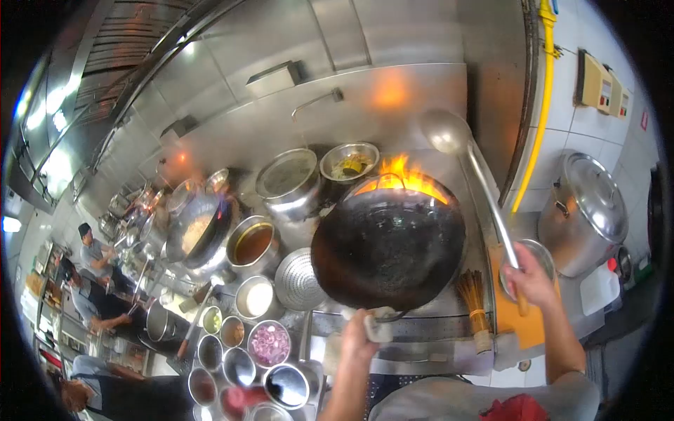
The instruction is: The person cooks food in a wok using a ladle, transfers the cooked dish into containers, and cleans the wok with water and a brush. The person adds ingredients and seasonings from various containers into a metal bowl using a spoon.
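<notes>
My left hand [357, 338] is closed round the near handle of a large black wok [390, 249], with a folded pale cloth [381, 325] at the grip. The wok's dark inside faces me and shines; it tilts over the burner, and flames [404, 181] rise behind its far rim. My right hand [531, 277] grips the wooden-ended handle of a long steel ladle [447, 132]. The ladle's bowl is raised to the right of the flames. Beneath my right hand is a metal bowl [539, 258], partly covered by the hand.
A bamboo brush [475, 305] lies right of the wok. Left of it are a perforated strainer [303, 279], a pot of brown liquid [251, 244] and a container of chopped onion [269, 344]. A lidded stockpot [586, 210] stands at right. Co-workers [91, 295] are at far left.
</notes>
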### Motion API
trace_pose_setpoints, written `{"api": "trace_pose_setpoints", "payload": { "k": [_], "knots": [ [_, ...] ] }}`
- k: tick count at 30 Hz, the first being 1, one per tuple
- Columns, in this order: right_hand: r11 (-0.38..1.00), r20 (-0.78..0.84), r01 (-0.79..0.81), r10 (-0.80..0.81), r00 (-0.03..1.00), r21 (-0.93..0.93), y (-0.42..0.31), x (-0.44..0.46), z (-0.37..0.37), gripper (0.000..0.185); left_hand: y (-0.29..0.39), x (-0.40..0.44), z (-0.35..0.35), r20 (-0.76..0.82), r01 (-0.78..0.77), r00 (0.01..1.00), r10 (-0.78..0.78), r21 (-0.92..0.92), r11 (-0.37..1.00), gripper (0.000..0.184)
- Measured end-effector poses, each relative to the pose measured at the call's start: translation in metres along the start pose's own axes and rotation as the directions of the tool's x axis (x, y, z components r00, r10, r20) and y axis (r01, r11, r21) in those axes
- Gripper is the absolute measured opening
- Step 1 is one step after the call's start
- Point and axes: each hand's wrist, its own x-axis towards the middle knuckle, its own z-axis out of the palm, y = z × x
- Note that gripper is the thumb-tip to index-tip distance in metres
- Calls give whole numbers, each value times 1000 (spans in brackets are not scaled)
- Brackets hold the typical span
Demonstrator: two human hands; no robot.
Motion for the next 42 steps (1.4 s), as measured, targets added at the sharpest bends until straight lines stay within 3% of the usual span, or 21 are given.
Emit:
{"api": "trace_pose_setpoints", "payload": {
  "k": [1, 4, 7, 9, 11, 13, 14, 17, 18, 21, 22, 23, 24, 25, 28, 30, 33, 34, 37, 39, 42],
  "knots": [
    [994, 83, 98, -94, 992, -43, -5, 9, 25, 61, -10, 15, -5, 32, -19, 999, 19, -23, 1000, 21],
    [985, 212, 54, -88, 973, 163, -58, 44, 111, 59, -8, 2, 32, 34, -44, 999, 41, 100, 994, 21],
    [989, 356, 102, -135, 925, 110, -90, 133, 187, 47, -18, 24, 37, 120, 17, 993, -22, 46, 999, 20],
    [986, 378, 113, -58, 924, -123, -99, 199, 247, 38, -31, 48, 36, 98, 7, 995, -13, 54, 998, 20],
    [942, 353, 171, -61, 934, -288, -102, 253, 309, 34, -27, 46, 28, 149, 8, 989, -12, 27, 1000, 31],
    [756, 383, 387, -195, 903, -527, -97, 296, 362, 34, -9, 21, 21, 149, 80, 985, -87, 57, 995, 40],
    [637, 336, 447, -296, 894, -628, -76, 330, 387, 34, -9, 20, -1, 176, -4, 984, -16, 112, 994, 46],
    [489, 253, 394, -330, 909, -778, -49, 375, 447, 33, 8, -7, -66, 147, -101, 987, 67, 241, 965, 51],
    [440, 321, 375, -194, 927, -816, -65, 368, 459, 30, 16, -11, -87, 107, -130, 989, 102, 310, 942, 53],
    [714, 403, 210, 109, 909, -668, -77, 387, 483, 26, 18, -12, -138, -35, -170, 974, 226, 548, 819, 55],
    [920, 468, 47, 154, 870, -389, -56, 419, 488, 14, 13, -6, -154, -102, -157, 953, 285, 640, 752, 55],
    [904, 519, -412, 299, 801, 113, -87, 377, 469, 6, 9, 1, -168, -160, -131, 923, 350, 725, 676, 55],
    [751, 636, -563, 255, 728, 344, -88, 378, 464, 8, 4, 6, -182, -163, -115, 921, 353, 753, 648, 55],
    [513, 728, -691, 169, 664, 510, -87, 379, 456, 11, -3, 12, -195, -164, -97, 921, 353, 781, 617, 56],
    [253, 799, -789, 90, 595, 559, -107, 343, 417, 10, -10, 20, -203, -151, -68, 913, 380, 860, 506, 61],
    [274, 798, -777, 53, 600, 566, -116, 311, 384, 10, -6, 11, -192, -138, -62, 895, 425, 904, 424, 67],
    [306, 786, -762, 66, 614, 570, -122, 276, 334, 8, 3, -3, -167, -133, -89, 890, 436, 887, 453, 66],
    [341, 780, -750, 71, 622, 567, -122, 262, 314, 8, -24, 31, -218, -151, -34, 871, 467, 930, 365, 67],
    [426, 758, -738, 162, 632, 524, -117, 222, 253, 5, -8, 4, -166, -97, -98, 793, 602, 954, 283, 77],
    [528, 699, -685, 219, 681, 502, -117, 197, 215, 7, -28, 22, -206, -90, -139, 765, 638, 944, 299, 84],
    [700, 600, -596, 296, 743, 394, -106, 176, 160, 9, -27, 18, -206, -110, -151, 780, 616, 922, 357, 89]
  ]
}}
